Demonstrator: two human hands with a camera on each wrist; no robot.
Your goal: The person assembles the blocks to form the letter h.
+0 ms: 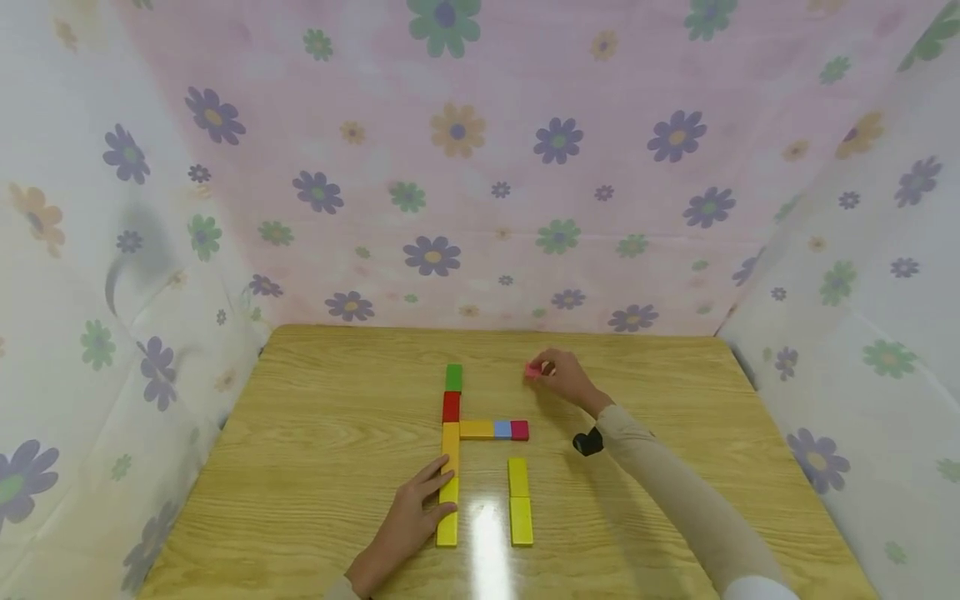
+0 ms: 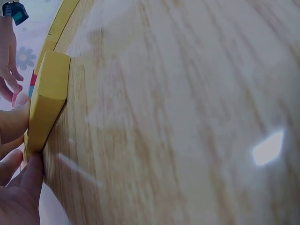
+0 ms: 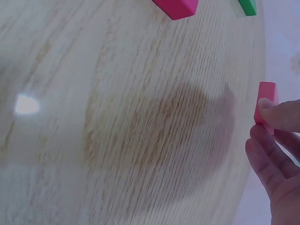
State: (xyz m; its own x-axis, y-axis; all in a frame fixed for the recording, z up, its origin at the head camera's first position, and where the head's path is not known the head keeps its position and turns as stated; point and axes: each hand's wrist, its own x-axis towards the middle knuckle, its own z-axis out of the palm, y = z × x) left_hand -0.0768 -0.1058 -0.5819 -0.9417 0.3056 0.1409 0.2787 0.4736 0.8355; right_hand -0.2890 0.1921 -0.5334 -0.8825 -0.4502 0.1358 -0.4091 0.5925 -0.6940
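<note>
Near the far side of the table, my right hand (image 1: 567,380) pinches a small pink block (image 3: 267,91) between thumb and fingertips. My left hand (image 1: 408,518) is at the near end of a column of blocks, its thumb and fingers on either side of a yellow block (image 2: 54,77). Farther up that column lie an orange-yellow block (image 1: 450,442), a red block (image 1: 451,407) and a green block (image 1: 453,377). Branching right from it is a row with an orange block (image 1: 477,429), a light blue block (image 1: 502,430) and a crimson block (image 1: 520,430).
Two yellow blocks (image 1: 519,479) lie end to end, right of the column and apart from it. The wooden table (image 1: 322,400) has flowered cloth (image 1: 495,208) behind it and at both sides. A black device (image 1: 588,442) is at my right wrist.
</note>
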